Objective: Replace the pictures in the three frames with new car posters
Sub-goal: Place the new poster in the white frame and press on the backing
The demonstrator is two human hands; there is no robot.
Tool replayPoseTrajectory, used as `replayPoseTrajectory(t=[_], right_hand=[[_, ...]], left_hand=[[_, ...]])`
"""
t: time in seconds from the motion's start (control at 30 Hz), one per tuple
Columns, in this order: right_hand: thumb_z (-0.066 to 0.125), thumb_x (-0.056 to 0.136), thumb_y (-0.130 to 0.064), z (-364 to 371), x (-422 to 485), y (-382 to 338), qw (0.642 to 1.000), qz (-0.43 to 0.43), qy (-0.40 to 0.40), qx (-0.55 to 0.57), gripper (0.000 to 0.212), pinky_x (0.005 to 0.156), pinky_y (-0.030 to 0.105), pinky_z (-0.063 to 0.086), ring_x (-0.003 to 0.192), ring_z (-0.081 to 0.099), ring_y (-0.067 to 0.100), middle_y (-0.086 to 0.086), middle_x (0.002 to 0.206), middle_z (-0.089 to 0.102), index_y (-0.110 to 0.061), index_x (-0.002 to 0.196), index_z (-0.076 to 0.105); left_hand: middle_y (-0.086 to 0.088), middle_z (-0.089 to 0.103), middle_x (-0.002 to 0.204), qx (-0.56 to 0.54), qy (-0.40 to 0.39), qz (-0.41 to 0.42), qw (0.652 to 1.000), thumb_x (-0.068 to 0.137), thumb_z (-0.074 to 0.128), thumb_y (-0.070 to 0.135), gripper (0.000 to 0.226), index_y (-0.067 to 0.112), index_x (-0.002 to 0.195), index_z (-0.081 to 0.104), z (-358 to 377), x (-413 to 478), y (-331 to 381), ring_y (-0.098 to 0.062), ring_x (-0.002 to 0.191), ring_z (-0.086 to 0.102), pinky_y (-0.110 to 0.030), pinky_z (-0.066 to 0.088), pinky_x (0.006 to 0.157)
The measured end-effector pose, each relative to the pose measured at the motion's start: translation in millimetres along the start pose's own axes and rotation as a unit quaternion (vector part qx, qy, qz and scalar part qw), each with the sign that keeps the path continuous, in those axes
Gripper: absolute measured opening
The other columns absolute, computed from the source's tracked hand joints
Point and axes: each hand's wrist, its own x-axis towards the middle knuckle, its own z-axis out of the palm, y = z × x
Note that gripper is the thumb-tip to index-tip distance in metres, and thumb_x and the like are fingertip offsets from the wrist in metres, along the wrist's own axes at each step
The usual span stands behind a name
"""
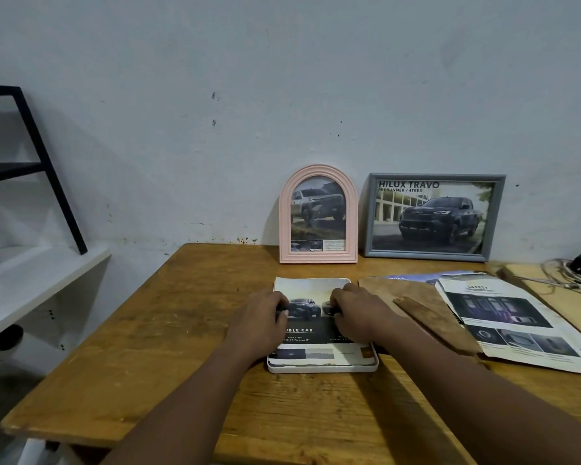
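Now the left hand point(261, 318) and right hand point(358, 313) pressed bent fingers onto the car poster point(311, 290) lying in the white frame point(322, 368) on the worktop point(182, 330), likely seating it flat; any pinch couldn't be told.

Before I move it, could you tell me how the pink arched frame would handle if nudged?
The pink arched frame stands nearly upright on its bottom edge against the wall, so it may tip forward. Its moulded rim looks stiff, probably light.
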Motion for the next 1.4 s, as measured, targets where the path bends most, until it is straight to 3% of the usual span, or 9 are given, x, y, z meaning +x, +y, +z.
replayPoseTrajectory(t=[0.33, 0.53, 0.73, 0.87, 0.97, 1.1, 1.27, 1.4], right_hand=[[0.053, 0.097, -0.03, 9.3, 3.8, -2.6, 1.0, -0.009, 0.009, -0.021, 0.045, 0.102, 0.044, 0.044, 0.129, 0.044, 0.027, 0.008, 0.143, 0.046, -0.021, 0.141, 0.045], [0.049, 0.098, -0.036, 14.8, 2.4, -2.0, 1.0, -0.005, 0.022, -0.01, 0.05, 0.11, 0.049, 0.034, 0.138, 0.034, 0.027, 0.006, 0.152, 0.037, -0.022, 0.145, 0.038], [0.042, 0.1, -0.048, 19.9, 3.3, -6.4, 0.998, 0.019, 0.053, -0.02, 0.05, 0.109, 0.049, 0.032, 0.135, 0.033, 0.027, 0.006, 0.147, 0.037, -0.022, 0.142, 0.039], [0.04, 0.1, -0.048, 24.3, 7.7, -5.5, 0.996, 0.015, 0.083, 0.0, 0.048, 0.11, 0.048, 0.031, 0.137, 0.03, 0.025, 0.006, 0.146, 0.037, -0.022, 0.14, 0.041], [0.037, 0.1, -0.047, 27.7, 13.9, -5.2, 0.994, -0.002, 0.106, 0.025, 0.048, 0.116, 0.05, 0.024, 0.146, 0.019, 0.024, 0.004, 0.154, 0.031, -0.024, 0.143, 0.039], [0.03, 0.103, -0.05, 29.4, 26.2, -11.5, 0.997, -0.001, 0.066, 0.04, 0.054, 0.121, 0.055, 0.009, 0.154, 0.004, 0.026, 0.004, 0.164, 0.018, -0.025, 0.151, 0.029], [0.023, 0.102, -0.055, 35.4, 31.6, -12.4, 0.999, 0.007, 0.042, -0.002, 0.055, 0.115, 0.057, 0.023, 0.147, 0.022, 0.028, 0.006, 0.158, 0.028, -0.023, 0.147, 0.03], [0.02, 0.101, -0.056, 39.9, 32.5, -12.0, 0.998, 0.001, 0.052, -0.026, 0.053, 0.111, 0.056, 0.028, 0.144, 0.026, 0.029, 0.007, 0.154, 0.031, -0.023, 0.141, 0.034]], left_hand=[[0.004, 0.059, 0.126, -0.076, 0.011, -0.045, 0.996, 0.098, 0.061, 0.023, 0.034, 0.021, 0.132, 0.059, -0.6, 0.5, -3.7, -0.011, 0.112, 0.054, -0.028, 0.048, 0.093], [0.003, 0.061, 0.133, -0.036, -0.005, -0.022, 0.999, 0.097, 0.06, 0.031, 0.045, 0.025, 0.142, 0.055, 1.1, -3.1, -6.6, -0.015, 0.125, 0.049, -0.035, 0.047, 0.101], [0.006, 0.056, 0.137, 0.023, -0.011, 0.008, 1.0, 0.102, 0.049, 0.038, 0.043, 0.025, 0.142, 0.054, 2.4, -2.6, -4.8, -0.015, 0.125, 0.046, -0.034, 0.044, 0.101], [0.005, 0.048, 0.146, 0.03, -0.039, 0.004, 0.999, 0.105, 0.042, 0.043, 0.047, 0.026, 0.148, 0.046, 0.4, -2.9, -3.5, -0.017, 0.133, 0.042, -0.042, 0.043, 0.107], [0.005, 0.05, 0.148, 0.028, -0.051, -0.009, 0.998, 0.105, 0.041, 0.045, 0.049, 0.027, 0.15, 0.044, -1.3, -1.2, -2.4, -0.017, 0.134, 0.041, -0.041, 0.042, 0.107], [0.003, 0.049, 0.151, -0.033, -0.047, -0.063, 0.996, 0.105, 0.045, 0.045, 0.047, 0.028, 0.149, 0.044, -4.7, 10.5, 2.3, -0.017, 0.136, 0.042, -0.038, 0.04, 0.108], [0.004, 0.036, 0.161, 0.042, -0.099, -0.055, 0.993, 0.106, 0.037, 0.048, 0.055, 0.028, 0.157, 0.031, -2.3, 18.7, 6.8, -0.02, 0.146, 0.029, -0.045, 0.033, 0.115], [0.006, 0.031, 0.164, 0.097, -0.102, -0.049, 0.989, 0.107, 0.031, 0.048, 0.055, 0.026, 0.158, 0.029, 5.4, 19.4, 6.4, -0.021, 0.147, 0.026, -0.044, 0.029, 0.117]])
